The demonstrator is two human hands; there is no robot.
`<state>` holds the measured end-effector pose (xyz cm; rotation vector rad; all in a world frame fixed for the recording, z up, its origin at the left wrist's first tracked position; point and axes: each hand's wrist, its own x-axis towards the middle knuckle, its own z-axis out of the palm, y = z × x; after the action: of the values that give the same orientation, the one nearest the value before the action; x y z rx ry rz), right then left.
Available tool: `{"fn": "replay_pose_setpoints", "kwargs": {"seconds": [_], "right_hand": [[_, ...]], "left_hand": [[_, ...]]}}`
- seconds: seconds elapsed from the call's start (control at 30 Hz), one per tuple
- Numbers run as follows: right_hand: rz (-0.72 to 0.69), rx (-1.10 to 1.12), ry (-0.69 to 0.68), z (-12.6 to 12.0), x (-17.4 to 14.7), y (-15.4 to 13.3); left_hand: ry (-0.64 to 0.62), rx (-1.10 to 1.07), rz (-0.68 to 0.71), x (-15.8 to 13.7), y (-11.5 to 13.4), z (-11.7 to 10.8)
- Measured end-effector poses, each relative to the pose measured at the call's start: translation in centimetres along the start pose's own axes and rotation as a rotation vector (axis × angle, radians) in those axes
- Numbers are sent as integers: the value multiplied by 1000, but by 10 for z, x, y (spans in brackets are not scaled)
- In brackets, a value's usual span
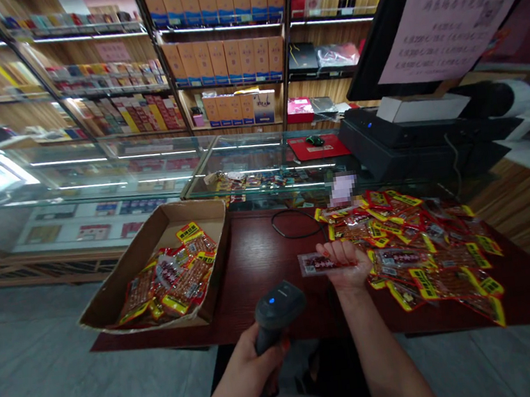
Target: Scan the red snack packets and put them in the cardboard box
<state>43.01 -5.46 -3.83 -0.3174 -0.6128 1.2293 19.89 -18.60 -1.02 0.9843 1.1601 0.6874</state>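
My left hand (257,367) is wrapped round the handle of a dark barcode scanner (282,303), which shows a small blue light on top. In my right hand (350,265) is a clear snack packet (312,264) with dark red print, its left end sticking out past my fingers above the brown table. Right beside that hand spreads a loose heap of snack packets (421,256) with red and yellow wrappers. Over on the left stands an open cardboard box (224,229), with several similar packets (171,277) lying in it.
The dark red-brown table (256,244) carries a black cable (293,236). Behind it are a glass display counter (239,142), a red mouse pad (297,149) with a mouse (314,141), and a monitor (372,50) bearing a paper sign. Shelves of boxes (229,61) line the wall.
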Motion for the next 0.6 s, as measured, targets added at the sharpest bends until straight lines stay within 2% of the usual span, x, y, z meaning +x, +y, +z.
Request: {"fn": "replay_pose_setpoints", "kwargs": {"seconds": [0.37, 0.5, 0.6], "right_hand": [[1, 3, 35, -3, 3, -3], [-24, -1, 99, -5, 10, 0], [-25, -25, 178, -7, 17, 9]], "left_hand": [[11, 36, 1, 0, -1, -2], [45, 15, -10, 3, -1, -1], [99, 2, -2, 12, -10, -4]]}}
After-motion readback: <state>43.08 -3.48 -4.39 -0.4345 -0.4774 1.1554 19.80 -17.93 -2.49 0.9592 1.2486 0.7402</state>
